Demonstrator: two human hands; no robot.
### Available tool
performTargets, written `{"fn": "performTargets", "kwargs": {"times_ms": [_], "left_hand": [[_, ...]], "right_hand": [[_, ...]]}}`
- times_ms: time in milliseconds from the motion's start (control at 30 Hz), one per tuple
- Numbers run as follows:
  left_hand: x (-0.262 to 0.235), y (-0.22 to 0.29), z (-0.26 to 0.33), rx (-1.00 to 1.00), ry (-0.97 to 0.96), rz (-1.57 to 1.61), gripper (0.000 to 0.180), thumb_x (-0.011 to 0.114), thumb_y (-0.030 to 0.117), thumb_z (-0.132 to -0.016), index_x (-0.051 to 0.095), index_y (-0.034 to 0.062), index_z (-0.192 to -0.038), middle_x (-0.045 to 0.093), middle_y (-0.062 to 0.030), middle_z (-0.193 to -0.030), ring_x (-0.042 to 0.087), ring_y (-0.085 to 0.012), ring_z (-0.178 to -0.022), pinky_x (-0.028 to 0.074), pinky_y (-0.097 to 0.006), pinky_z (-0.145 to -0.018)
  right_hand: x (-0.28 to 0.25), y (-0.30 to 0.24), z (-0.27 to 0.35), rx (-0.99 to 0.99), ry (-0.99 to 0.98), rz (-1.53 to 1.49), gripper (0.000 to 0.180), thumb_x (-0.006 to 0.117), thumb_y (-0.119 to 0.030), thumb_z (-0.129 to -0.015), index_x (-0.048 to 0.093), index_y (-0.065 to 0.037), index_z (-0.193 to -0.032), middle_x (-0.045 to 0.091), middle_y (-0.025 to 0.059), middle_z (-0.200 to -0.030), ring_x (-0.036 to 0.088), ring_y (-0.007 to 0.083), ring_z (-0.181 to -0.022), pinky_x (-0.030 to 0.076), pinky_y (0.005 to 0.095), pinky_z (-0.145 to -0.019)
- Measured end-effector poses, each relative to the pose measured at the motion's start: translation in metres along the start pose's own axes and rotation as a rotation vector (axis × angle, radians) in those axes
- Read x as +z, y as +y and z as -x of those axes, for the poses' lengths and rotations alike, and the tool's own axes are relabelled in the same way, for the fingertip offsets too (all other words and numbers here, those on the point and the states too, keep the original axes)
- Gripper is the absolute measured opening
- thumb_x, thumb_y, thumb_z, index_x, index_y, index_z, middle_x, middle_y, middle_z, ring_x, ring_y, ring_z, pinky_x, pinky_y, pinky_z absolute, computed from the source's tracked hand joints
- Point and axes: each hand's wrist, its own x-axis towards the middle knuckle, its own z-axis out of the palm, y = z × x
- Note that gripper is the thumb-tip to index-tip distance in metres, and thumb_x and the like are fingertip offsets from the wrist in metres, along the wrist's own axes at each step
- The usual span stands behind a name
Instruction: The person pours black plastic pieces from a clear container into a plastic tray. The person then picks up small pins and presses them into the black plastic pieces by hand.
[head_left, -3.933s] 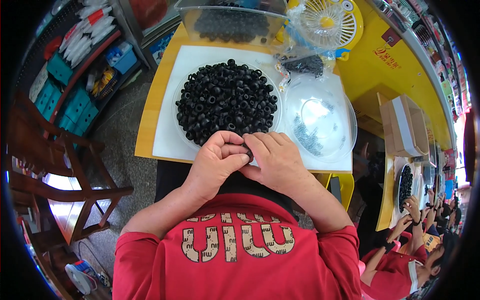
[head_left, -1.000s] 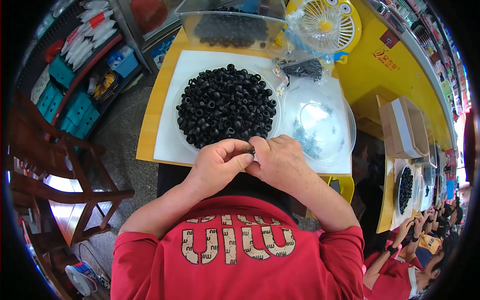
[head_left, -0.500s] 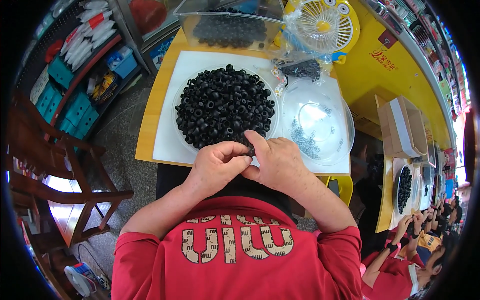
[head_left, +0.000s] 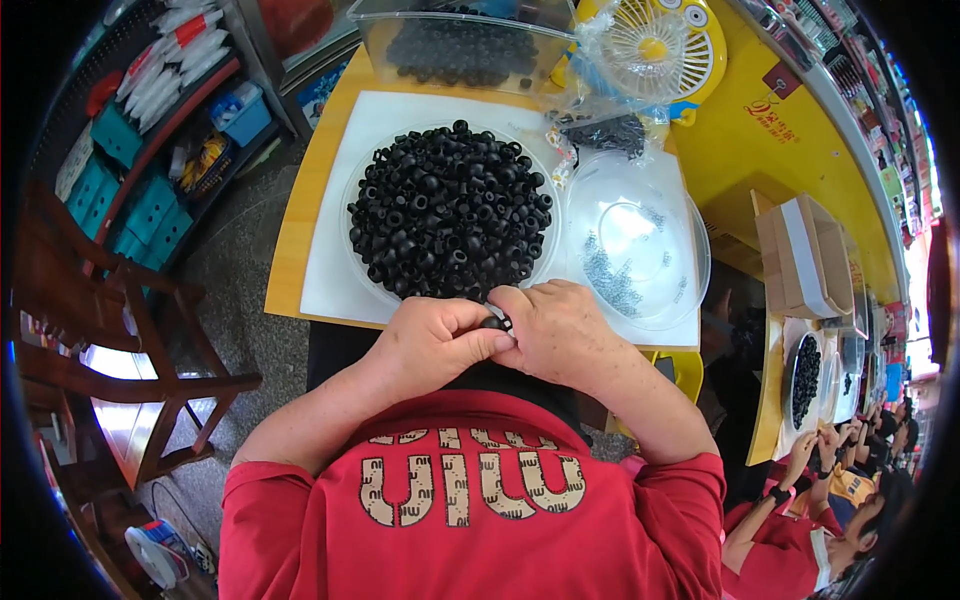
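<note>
Pinching one small black ring (head_left: pixel 492 322) between both sets of fingers, left hand (head_left: pixel 432 340) and right hand (head_left: pixel 560 330) meet just near of the heaped dish (head_left: pixel 450 210).

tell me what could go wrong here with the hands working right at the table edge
The small black ring pinched between left hand and right hand sits over the table edge; a slip would likely drop it to the floor. The heaped black rings could spill if nudged.
</note>
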Motion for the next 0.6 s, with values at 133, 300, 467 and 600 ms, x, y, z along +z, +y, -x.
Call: {"fn": "performTargets", "kwargs": {"times_ms": [133,300,467,600], "left_hand": [[0.004,-0.002,0.000,0.021,0.008,-0.085,0.017,0.061,0.018,-0.081,0.063,0.0008,-0.085,0.063,-0.0041,-0.069,0.054,-0.0036,-0.065,0.044,-0.021,-0.059],[0.017,-0.010,0.001,-0.035,0.117,0.296,0.021,0.060,0.019,-0.083,0.062,-0.0016,-0.085,0.062,-0.0023,-0.073,0.054,-0.0043,-0.069,0.044,-0.021,-0.062],[0.011,0.001,0.001,-0.051,-0.003,0.261,0.022,0.057,0.020,-0.085,0.061,-0.0018,-0.088,0.062,-0.0026,-0.077,0.054,-0.0050,-0.074,0.045,-0.021,-0.066],[0.005,-0.007,0.001,-0.016,-0.155,0.251,0.025,0.048,0.021,-0.089,0.057,-0.0006,-0.098,0.062,-0.0050,-0.083,0.056,-0.0084,-0.080,0.045,-0.024,-0.072]], "right_hand": [[-0.001,-0.001,0.001,0.040,-0.095,-0.028,0.034,0.067,-0.025,-0.063,0.053,-0.006,-0.087,0.059,0.0092,-0.064,0.059,0.0278,-0.061,0.047,0.0366,-0.059],[0.008,-0.004,-0.001,0.107,-0.001,-0.087,0.034,0.067,-0.025,-0.063,0.054,-0.006,-0.089,0.060,0.0094,-0.066,0.060,0.0289,-0.062,0.048,0.0372,-0.059],[0.017,0.001,0.004,0.062,0.106,-0.160,0.031,0.067,-0.024,-0.063,0.054,-0.008,-0.086,0.059,0.0086,-0.065,0.059,0.0283,-0.061,0.048,0.0373,-0.058],[0.008,-0.005,0.001,-0.003,0.112,-0.193,0.031,0.067,-0.023,-0.063,0.054,-0.007,-0.086,0.058,0.0083,-0.064,0.059,0.0281,-0.060,0.048,0.0370,-0.057]]}}
